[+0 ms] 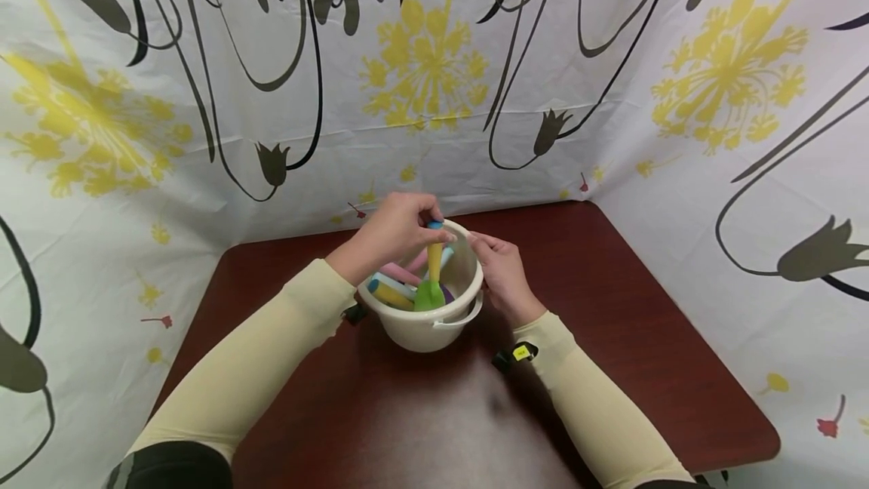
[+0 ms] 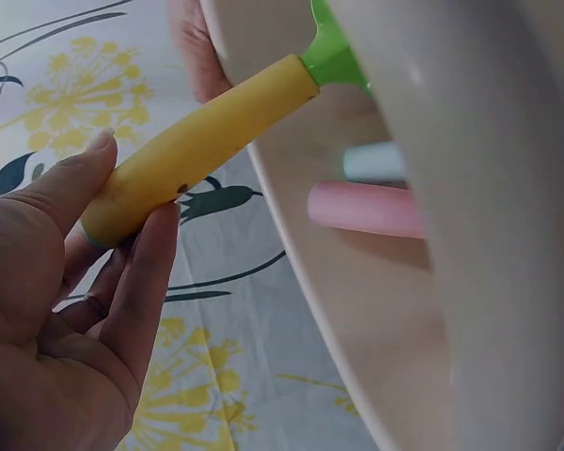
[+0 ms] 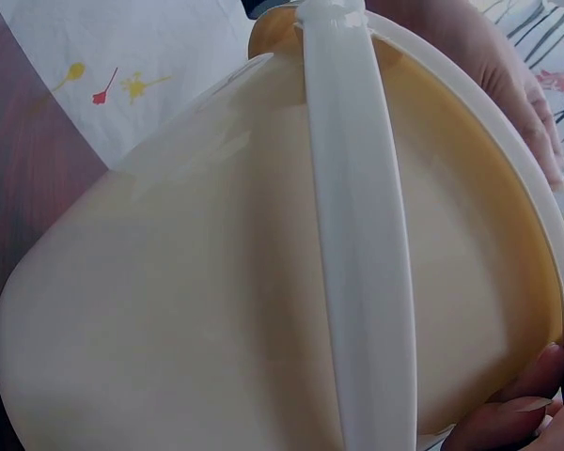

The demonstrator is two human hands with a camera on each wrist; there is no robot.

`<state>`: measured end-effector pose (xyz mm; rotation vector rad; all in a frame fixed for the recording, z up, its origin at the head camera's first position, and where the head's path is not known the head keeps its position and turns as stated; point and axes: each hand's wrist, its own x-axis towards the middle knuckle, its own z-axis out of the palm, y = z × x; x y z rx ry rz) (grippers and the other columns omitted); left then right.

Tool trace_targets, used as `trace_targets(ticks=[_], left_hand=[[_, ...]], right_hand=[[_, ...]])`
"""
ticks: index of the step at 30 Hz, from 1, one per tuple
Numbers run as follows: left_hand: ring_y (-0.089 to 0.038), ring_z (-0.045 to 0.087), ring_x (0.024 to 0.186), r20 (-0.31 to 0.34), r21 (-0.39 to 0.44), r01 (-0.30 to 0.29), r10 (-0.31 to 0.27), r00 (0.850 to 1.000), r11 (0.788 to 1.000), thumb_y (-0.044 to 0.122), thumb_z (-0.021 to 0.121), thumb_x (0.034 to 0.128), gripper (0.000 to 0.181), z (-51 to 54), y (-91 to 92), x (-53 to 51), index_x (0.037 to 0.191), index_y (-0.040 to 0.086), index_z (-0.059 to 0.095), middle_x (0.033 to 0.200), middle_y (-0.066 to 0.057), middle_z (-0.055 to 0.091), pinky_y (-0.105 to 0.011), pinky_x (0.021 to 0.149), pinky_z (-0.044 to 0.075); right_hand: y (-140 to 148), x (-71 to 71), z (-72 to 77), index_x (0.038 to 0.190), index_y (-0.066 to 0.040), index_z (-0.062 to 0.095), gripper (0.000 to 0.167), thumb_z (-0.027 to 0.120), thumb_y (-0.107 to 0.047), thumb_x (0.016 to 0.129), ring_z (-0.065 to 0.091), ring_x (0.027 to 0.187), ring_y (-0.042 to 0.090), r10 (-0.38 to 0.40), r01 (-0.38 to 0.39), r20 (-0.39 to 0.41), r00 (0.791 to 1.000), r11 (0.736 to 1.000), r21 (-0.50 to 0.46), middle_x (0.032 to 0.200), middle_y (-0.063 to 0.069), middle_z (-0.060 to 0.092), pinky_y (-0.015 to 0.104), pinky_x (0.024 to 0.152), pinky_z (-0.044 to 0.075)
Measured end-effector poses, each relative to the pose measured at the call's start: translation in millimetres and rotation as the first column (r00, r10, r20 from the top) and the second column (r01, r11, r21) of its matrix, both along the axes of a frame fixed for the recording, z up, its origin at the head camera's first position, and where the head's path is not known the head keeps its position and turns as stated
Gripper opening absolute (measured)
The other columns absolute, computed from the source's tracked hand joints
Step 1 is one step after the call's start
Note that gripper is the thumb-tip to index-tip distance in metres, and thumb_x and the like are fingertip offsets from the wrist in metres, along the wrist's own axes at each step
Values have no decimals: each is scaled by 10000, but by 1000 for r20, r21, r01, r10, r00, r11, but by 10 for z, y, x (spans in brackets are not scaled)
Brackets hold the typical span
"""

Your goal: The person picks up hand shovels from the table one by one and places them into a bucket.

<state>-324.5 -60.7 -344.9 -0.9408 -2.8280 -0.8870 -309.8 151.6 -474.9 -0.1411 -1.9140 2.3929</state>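
My left hand (image 1: 399,232) pinches the end of a yellow handle on a green-headed utensil (image 1: 434,262), its head down inside a cream bucket (image 1: 416,334). Whether that head is a spoon or a fork cannot be told. In the left wrist view the yellow handle (image 2: 202,141) lies between thumb and fingers. My right hand (image 1: 501,270) grips the bucket's right rim, and its fingertips (image 3: 531,376) show under the rim in the right wrist view. Pink (image 1: 400,273), pale blue and yellow handles lie in the bucket, with a purple piece partly hidden.
The bucket stands on a dark red-brown table (image 1: 597,338). Its white carrying handle (image 3: 362,235) hangs down along the outside. Floral-patterned sheets (image 1: 434,149) enclose the table at the back and both sides.
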Motion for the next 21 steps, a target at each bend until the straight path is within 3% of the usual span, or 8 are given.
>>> trace_targets(ticks=[12,21], left_hand=[[-155,662,847,93,-105,39,-29,995,994,386,894,956,281,-67,52,-155,952,168,717,921,47,723,-329,779,552],[-127,692,889,108,-112,108,-96,990,988,369,890,959,246,-73,78,-212,987,166,754,953,54,742,-314,826,574]], right_hand=[[-21,5,24,1327,-51,794,331,725,-266,1084,644,563,145,2,-2,3,1000,1000,2,1085,286,773,212,412,434],[-5,17,36,1326,-53,793,343,726,-289,1086,589,475,92,2,-2,7,1000,1000,13,948,224,782,210,397,408]])
